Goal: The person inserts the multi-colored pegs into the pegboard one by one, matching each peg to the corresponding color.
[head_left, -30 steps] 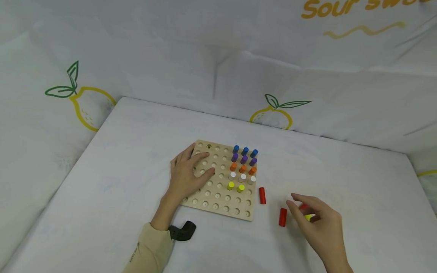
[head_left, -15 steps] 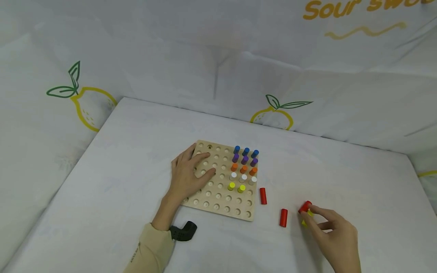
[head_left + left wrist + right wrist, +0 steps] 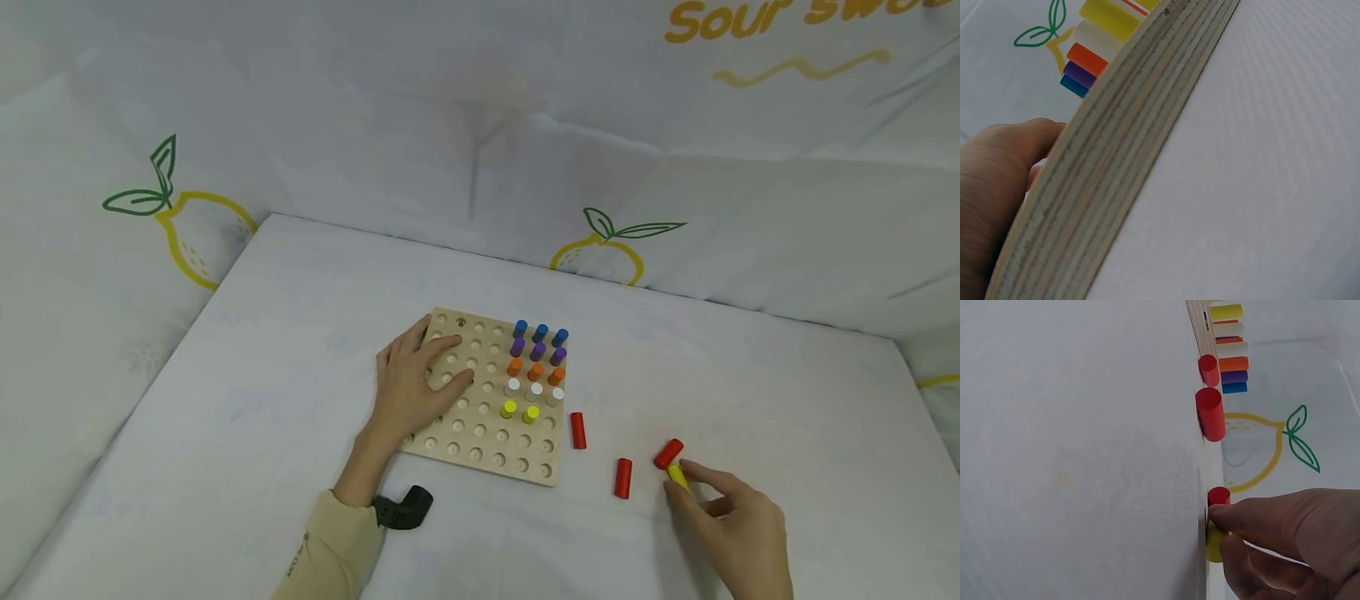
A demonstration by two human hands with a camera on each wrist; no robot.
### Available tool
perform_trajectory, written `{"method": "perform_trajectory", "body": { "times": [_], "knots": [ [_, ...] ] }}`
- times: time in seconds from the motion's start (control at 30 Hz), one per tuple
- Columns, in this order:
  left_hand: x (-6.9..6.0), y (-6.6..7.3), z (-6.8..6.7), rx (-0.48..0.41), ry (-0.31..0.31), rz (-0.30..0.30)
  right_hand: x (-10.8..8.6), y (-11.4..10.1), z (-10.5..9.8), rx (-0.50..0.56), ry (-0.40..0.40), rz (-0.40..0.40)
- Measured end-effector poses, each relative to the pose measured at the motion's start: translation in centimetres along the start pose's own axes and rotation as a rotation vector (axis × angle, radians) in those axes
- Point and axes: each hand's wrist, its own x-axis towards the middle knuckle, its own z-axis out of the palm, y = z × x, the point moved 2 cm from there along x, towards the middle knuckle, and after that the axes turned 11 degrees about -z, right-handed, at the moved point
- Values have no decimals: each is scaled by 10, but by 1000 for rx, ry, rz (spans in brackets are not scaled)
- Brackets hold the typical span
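Note:
My right hand (image 3: pixel 738 521) pinches a yellow peg (image 3: pixel 678 477) between thumb and fingers at the table surface. One end of it is close by a red peg (image 3: pixel 668 453); in the right wrist view, fingers partly cover the yellow peg (image 3: pixel 1215 545). My left hand (image 3: pixel 412 387) rests on the left side of a wooden pegboard (image 3: pixel 489 445), thumb and index finger spread. Upright in the board's right side stand rows of blue (image 3: pixel 540 333), purple (image 3: pixel 537 352), orange (image 3: pixel 536 372) and white pegs (image 3: pixel 534 391), plus two yellow ones (image 3: pixel 530 414).
Two more red pegs lie on the white-covered table: one (image 3: pixel 578 431) just right of the board, another (image 3: pixel 623 479) between the board and my right hand. A black curved device (image 3: pixel 405 508) sits at my left wrist. A white lemon-printed curtain (image 3: pixel 360 125) hangs behind the table.
My right hand has moved right and down to the yellow peg and now pinches it. The red peg beside it shows fully now. My left hand has stayed on the board.

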Motion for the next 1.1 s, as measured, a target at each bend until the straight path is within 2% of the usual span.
{"method": "perform_trajectory", "body": {
  "times": [0.23, 0.43, 0.7, 0.87, 0.97, 1.1],
  "knots": [
    [0, 0, 0, 1, 2, 0, 1, 2, -2, -6, -32, -32],
    [1, 1, 1, -1, 3, 0, -1, 4, -4, 7, -5, -95],
    [2, 0, 2, 5, 1, 3, 3, 5, 0, -36, -85, -66],
    [2, 0, 1, 13, -1, -6, 4, 3, 0, -49, -103, -64],
    [2, 0, 1, 15, -2, -7, 2, 2, -1, -49, -77, -72],
    [2, 0, 1, 13, -7, -11, -3, 2, -3, -19, 13, -154]
  ]
}}
